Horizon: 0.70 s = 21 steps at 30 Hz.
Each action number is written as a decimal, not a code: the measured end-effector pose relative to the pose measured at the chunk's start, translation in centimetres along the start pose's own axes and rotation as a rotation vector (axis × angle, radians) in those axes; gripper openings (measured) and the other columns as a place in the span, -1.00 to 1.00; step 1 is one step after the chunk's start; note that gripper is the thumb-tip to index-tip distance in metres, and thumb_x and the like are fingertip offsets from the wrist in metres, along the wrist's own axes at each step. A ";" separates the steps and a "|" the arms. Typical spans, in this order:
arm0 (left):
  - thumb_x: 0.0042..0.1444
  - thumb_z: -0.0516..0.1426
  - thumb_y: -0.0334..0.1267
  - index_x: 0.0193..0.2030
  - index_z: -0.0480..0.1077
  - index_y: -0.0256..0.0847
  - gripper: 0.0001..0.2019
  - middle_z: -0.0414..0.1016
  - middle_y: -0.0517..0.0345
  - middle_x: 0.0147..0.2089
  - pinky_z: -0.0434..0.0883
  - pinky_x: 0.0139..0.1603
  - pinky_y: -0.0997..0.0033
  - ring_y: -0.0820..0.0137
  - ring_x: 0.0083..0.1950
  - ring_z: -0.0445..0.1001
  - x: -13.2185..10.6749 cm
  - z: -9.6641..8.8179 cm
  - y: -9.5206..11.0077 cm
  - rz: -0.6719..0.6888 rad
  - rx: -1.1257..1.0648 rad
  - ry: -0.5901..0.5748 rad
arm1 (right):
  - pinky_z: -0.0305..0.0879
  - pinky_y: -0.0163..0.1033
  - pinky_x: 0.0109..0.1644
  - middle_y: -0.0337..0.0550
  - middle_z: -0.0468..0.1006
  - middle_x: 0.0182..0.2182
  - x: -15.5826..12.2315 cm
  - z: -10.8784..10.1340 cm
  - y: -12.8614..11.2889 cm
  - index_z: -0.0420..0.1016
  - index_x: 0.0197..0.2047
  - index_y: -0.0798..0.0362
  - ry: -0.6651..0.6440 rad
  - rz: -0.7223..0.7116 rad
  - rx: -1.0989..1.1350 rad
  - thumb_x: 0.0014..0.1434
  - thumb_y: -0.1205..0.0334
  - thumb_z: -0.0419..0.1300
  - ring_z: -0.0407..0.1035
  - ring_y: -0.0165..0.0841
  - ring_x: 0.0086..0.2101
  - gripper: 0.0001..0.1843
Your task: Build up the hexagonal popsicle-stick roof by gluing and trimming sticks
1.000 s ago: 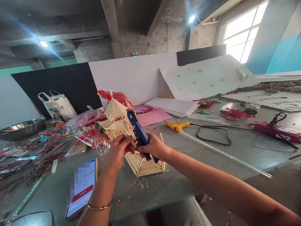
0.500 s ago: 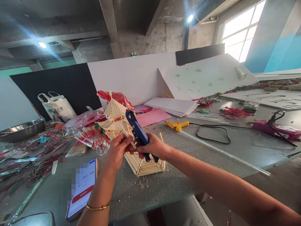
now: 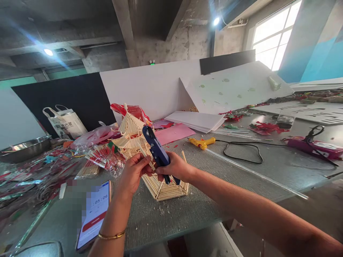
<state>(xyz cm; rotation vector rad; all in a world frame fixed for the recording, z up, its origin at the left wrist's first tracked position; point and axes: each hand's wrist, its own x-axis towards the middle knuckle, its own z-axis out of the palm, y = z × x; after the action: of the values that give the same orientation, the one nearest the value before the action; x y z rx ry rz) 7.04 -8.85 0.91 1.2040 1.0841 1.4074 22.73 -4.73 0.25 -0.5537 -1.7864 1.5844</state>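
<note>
Pinched between the thumb and fingers of my left hand (image 3: pixel 137 169) is a thin pale wooden stick (image 3: pixel 146 155), held at a slant. My right hand (image 3: pixel 177 167) is wrapped round the handles of a dark blue hand cutter (image 3: pixel 158 151), whose curved head points up and away from me. The two hands almost meet, with the stick close beside the cutter. Behind and below them stands a pagoda-like model built of wooden sticks (image 3: pixel 171 192), with a pointed roof and a slatted base. My hands and the cutter hide its middle.
A yellow glue gun (image 3: pixel 202 142) lies on the table (image 3: pixel 203 207) at right, its cord running towards a purple power strip (image 3: pixel 316 147). A phone (image 3: pixel 93 216) showing a timer lies near my left forearm. Wrapped sticks (image 3: pixel 105 157) and plastic scraps crowd the left, beside a metal bowl (image 3: pixel 25 148).
Almost nothing differs. The cutter and stick have shifted very slightly in my hands; the model and the things on the table are where they were.
</note>
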 end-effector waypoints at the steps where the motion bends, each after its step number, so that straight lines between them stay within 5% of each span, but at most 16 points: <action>1: -0.08 0.23 -0.15 -0.50 0.32 -0.27 -0.76 0.37 0.25 -0.65 0.29 -0.58 0.56 0.55 -0.63 0.32 0.0 0.0 0.0 0.003 0.002 0.000 | 0.32 -0.33 -0.52 -0.30 0.43 -0.58 0.0 0.0 0.0 0.27 -0.32 0.11 0.000 -0.001 0.005 -0.17 0.30 0.27 0.35 -0.47 -0.61 -0.69; 21: -0.13 0.25 -0.11 -0.51 0.35 -0.28 -0.74 0.39 0.20 -0.65 0.33 -0.60 0.53 0.50 -0.65 0.35 -0.1 0.1 0.1 0.017 0.093 0.051 | 0.32 -0.35 -0.53 -0.34 0.39 -0.63 0.2 0.0 0.5 0.27 -0.35 0.10 0.018 0.003 0.002 -0.19 0.27 0.31 0.35 -0.46 -0.62 -0.67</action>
<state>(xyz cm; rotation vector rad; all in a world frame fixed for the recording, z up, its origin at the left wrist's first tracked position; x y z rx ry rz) 7.10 -9.01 1.04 1.2520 1.1884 1.4212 22.57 -4.53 -0.18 -0.5680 -1.7717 1.5778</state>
